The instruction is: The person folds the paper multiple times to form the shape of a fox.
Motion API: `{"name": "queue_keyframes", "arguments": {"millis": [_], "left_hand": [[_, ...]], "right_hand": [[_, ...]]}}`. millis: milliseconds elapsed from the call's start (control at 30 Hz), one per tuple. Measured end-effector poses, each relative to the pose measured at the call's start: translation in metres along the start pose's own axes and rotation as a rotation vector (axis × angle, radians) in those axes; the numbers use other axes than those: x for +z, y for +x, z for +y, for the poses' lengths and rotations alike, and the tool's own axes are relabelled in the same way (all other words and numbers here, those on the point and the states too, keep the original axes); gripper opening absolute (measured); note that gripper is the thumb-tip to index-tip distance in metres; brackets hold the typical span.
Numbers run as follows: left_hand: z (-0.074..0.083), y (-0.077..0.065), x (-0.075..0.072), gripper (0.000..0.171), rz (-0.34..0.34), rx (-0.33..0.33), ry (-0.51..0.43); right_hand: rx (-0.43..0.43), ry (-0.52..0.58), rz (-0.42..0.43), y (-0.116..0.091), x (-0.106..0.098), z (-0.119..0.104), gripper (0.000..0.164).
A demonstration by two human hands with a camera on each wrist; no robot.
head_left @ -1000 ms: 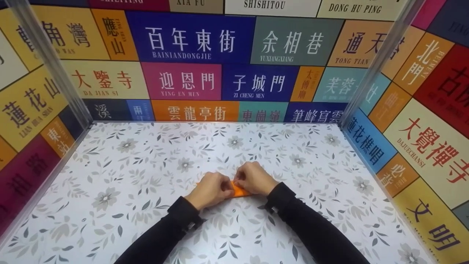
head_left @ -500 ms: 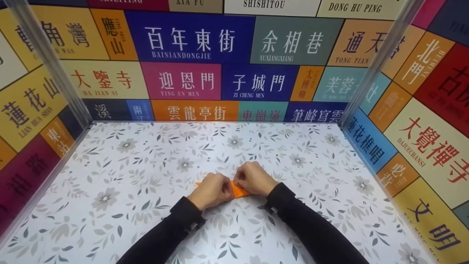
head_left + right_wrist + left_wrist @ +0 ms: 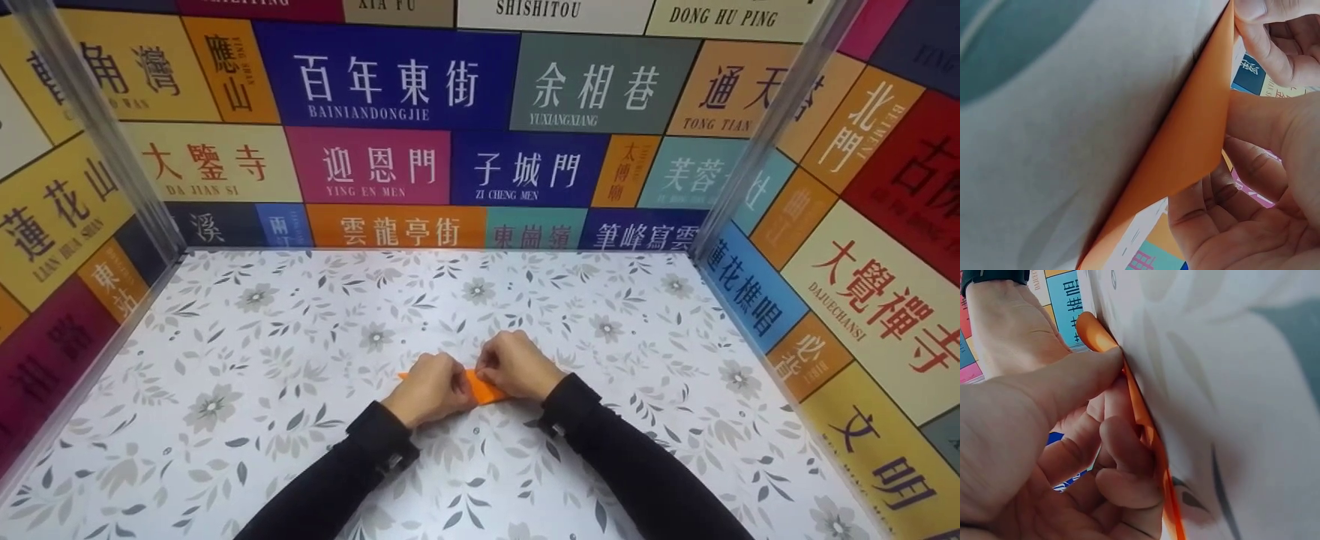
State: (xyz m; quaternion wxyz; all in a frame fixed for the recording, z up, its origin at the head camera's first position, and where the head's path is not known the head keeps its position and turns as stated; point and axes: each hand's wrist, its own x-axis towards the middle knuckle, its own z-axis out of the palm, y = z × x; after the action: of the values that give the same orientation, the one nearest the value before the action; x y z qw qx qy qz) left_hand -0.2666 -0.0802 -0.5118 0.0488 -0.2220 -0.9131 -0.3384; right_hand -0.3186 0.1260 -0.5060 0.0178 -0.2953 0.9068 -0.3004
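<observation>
A small folded piece of orange paper [image 3: 487,389] lies on the patterned tabletop, largely covered by both hands. My left hand [image 3: 431,386] pinches it on the left; a pointed orange corner sticks out behind that hand. From the right, my right hand [image 3: 520,361] pinches the paper between thumb and fingers. In the left wrist view, the left thumb [image 3: 1081,377] presses on the thin orange paper [image 3: 1139,405], with the other fingers curled beneath. The right wrist view shows a slanted flap of the paper [image 3: 1196,124] beside the right thumb [image 3: 1258,115].
White tabletop [image 3: 315,315] with grey flowers and leaves surrounds the hands. Upright panels of coloured sign blocks stand behind [image 3: 386,75] and at both sides. A clear corner strip [image 3: 757,142] joins the panels at the right.
The left hand has shifted slightly along the paper, and a little more of the orange shows around it. The right hand stays at almost the same spot. The head view has drifted slightly.
</observation>
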Motion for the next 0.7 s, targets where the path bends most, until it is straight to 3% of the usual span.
{"name": "queue_keyframes", "arguments": {"millis": [533, 700], "left_hand": [[-0.0016, -0.0055, -0.0056, 0.014, -0.054, -0.082, -0.041], [-0.0057, -0.0062, -0.0089, 0.017, -0.069, -0.103, -0.039]], "right_hand": [[-0.015, -0.001, 0.004, -0.0006, 0.0026, 0.0007, 0.009], [-0.039, -0.048, 0.018, -0.0015, 0.0011, 0.0005, 0.011]]}}
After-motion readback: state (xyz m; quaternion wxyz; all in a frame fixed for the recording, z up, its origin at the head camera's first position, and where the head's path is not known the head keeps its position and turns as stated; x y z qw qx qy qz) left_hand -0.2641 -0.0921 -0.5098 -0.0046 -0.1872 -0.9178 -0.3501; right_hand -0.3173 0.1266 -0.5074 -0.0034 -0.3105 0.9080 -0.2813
